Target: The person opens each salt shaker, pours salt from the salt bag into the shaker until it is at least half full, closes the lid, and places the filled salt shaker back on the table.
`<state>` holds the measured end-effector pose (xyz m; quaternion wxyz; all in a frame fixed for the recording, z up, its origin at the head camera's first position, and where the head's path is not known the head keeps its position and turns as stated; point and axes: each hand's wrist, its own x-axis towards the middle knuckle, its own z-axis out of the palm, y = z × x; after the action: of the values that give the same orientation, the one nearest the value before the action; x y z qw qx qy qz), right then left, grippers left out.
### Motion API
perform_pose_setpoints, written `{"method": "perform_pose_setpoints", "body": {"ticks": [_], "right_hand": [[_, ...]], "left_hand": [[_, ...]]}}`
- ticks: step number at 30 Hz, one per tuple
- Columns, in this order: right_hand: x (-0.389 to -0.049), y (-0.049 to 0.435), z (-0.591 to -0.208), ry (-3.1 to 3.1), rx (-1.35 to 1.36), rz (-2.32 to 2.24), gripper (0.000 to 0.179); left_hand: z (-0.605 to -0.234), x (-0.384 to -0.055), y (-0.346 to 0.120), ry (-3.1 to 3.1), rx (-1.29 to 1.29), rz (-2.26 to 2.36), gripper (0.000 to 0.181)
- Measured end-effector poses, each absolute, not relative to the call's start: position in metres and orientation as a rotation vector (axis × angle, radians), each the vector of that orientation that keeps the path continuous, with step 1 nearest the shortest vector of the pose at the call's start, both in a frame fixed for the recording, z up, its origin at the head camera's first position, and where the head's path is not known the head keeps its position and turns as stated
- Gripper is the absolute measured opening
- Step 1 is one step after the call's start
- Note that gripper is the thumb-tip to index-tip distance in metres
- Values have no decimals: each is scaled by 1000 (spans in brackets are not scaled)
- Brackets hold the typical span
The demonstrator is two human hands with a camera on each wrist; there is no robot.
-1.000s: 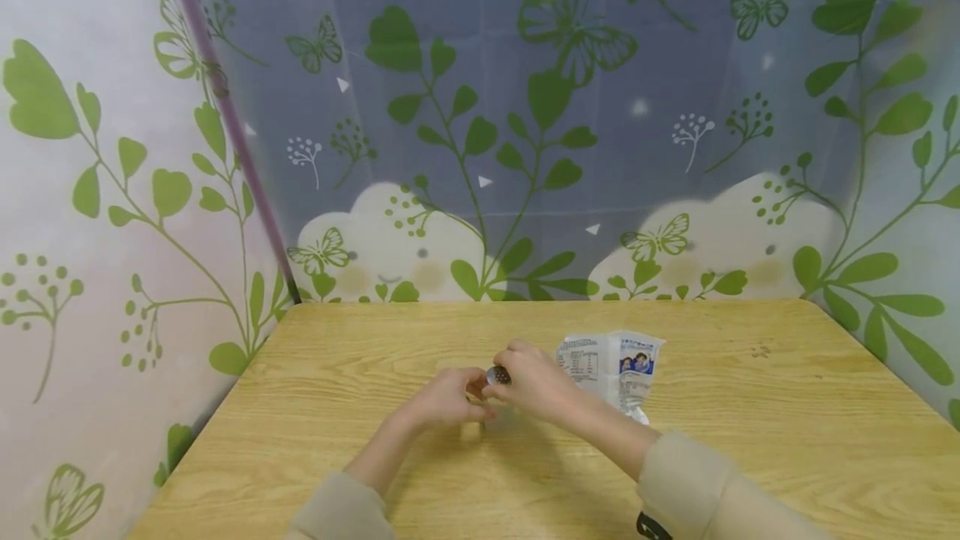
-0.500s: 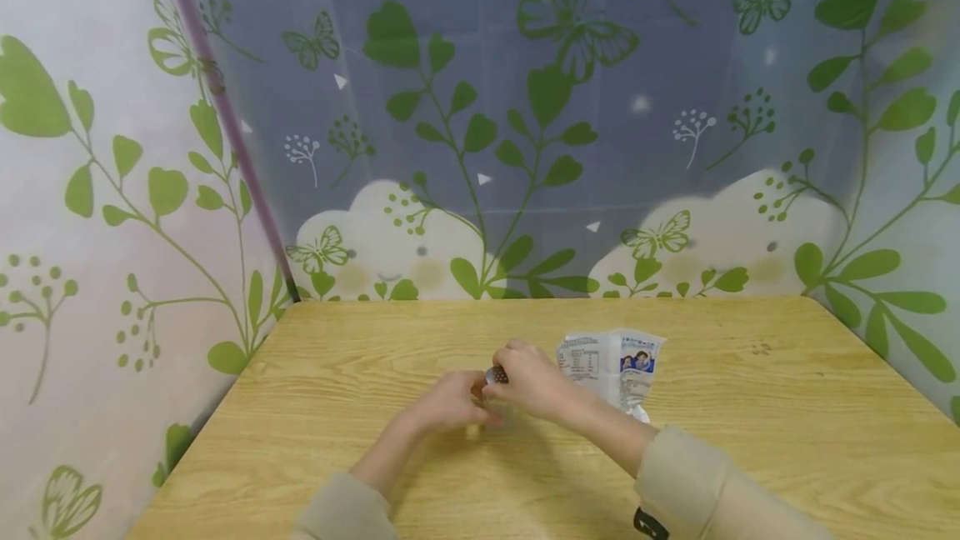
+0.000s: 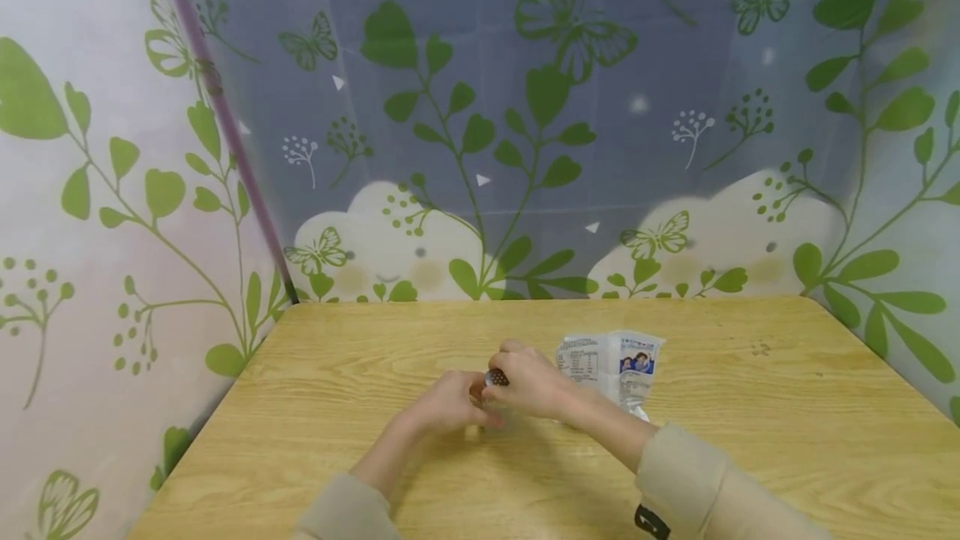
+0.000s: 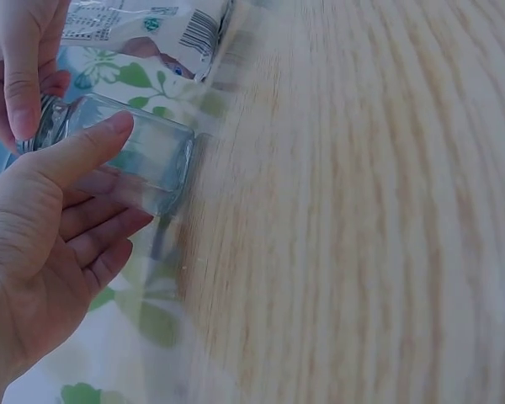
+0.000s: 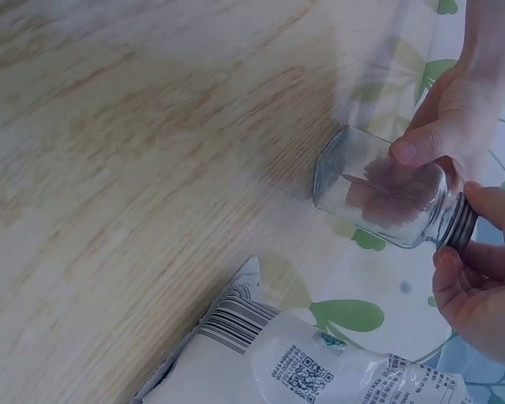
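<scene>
**Glass jar (image 5: 358, 168) held by left hand (image 3: 453, 401), its lid (image 5: 461, 225) pinched by right hand (image 3: 532, 382)**

The body of the jar is gripped by the left hand, with the thumb laid along the near side and the fingers curled behind; those fingers are seen through the clear glass. The ridged metal rim of the lid is pinched between the thumb and fingers of the right hand, and its dotted top is shown in the head view. The lid is seated at the neck of the jar. The jar is held between the two hands over the middle of the table (image 3: 787, 407); whether the base is touched to the wood cannot be told.

Just beyond the right wrist, a white packet (image 3: 637, 369) is seen on the table, partly covered by that wrist. Small print and a blue picture are carried on it, and a barcode and a QR code are shown in the right wrist view.

Both forearms are partly covered by beige sleeves (image 3: 678, 473), and a dark band (image 3: 651, 522) is glimpsed below the right cuff. The table is bordered by a backdrop (image 3: 420, 140) printed with green leaves, butterflies and pale clouds, crossed at the left by a purple strip (image 3: 225, 115).
</scene>
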<state>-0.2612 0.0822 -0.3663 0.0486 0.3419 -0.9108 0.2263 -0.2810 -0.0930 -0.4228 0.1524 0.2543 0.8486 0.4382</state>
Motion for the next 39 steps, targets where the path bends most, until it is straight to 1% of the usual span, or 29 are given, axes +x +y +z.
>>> {"method": "perform_pose_setpoints", "body": {"ticks": [11, 20, 28, 32, 39], "right_hand": [[-267, 86, -368, -2754, 1174, 690, 21], [-269, 89, -368, -2743, 1225, 656, 21], [-267, 86, -364, -2792, 1152, 611, 23], [-264, 82, -363, -2814, 1121, 490, 23], [-263, 79, -368, -2832, 1028, 295, 31]], "left_hand": [[-421, -281, -92, 2507, 750, 1182, 33], [-423, -282, -91, 2501, 764, 1176, 32], [-422, -281, -92, 2508, 752, 1180, 37], [-423, -281, -92, 2475, 768, 1208, 34], [-424, -281, -93, 2464, 735, 1228, 28]]}}
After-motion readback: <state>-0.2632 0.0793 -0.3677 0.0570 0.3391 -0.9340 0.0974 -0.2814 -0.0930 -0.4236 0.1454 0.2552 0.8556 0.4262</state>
